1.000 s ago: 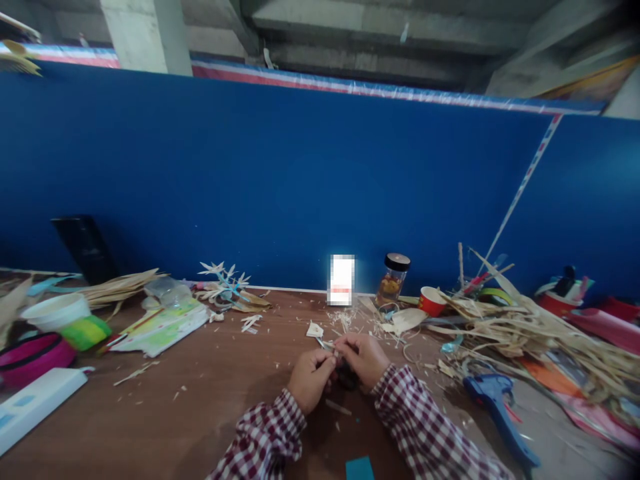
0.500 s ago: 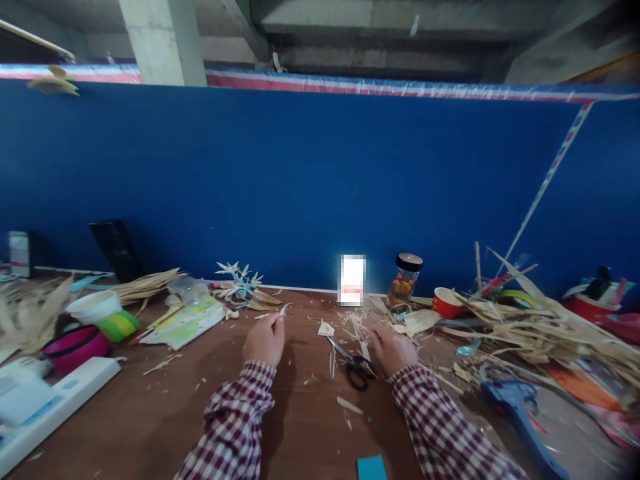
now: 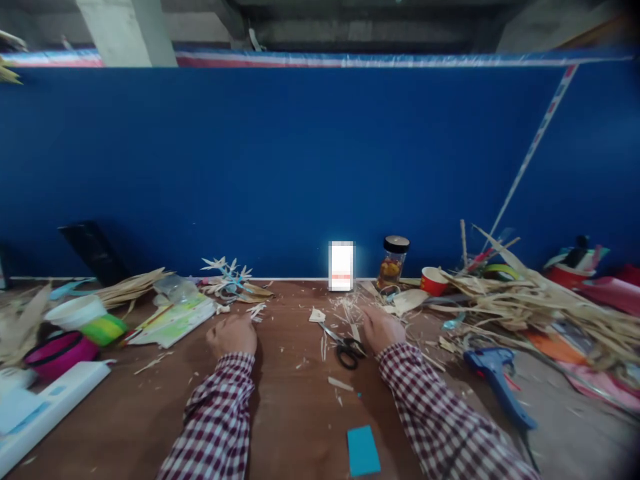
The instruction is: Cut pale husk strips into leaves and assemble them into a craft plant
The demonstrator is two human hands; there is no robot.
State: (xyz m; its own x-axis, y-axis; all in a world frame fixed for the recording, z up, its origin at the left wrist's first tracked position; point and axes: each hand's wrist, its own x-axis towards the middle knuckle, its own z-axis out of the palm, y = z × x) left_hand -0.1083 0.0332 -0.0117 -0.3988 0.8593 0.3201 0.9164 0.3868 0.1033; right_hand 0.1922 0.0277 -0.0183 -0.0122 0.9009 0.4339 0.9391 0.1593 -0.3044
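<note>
My left hand (image 3: 232,335) is over the tabletop, knuckles up. Its fingers bend down and away, blurred and mostly hidden, so I cannot see whether they hold anything. Just beyond it lie thin pale strips (image 3: 257,311). My right hand (image 3: 384,330) is by a heap of pale shavings (image 3: 349,307), its fingers closed together; what is between them, if anything, is hidden. Beside that hand, the black-handled scissors (image 3: 346,350) lie with their blades toward a small pale piece (image 3: 317,315). A plant-like piece with pale pointed leaves (image 3: 227,277) rests near the wall.
At the right are a blue glue gun (image 3: 500,380), a red paper cup (image 3: 434,281) and dried husks (image 3: 530,300). A dark-lidded jar (image 3: 393,263) stands at the back. On the left are a power strip (image 3: 55,403) and a pink band (image 3: 63,353). A blue paper square (image 3: 363,451) lies in front.
My left hand has moved left and no longer shows the pale strip at its fingertips; pale strips now lie beside it. The whole view has shifted slightly; my right hand stays by the scissors.
</note>
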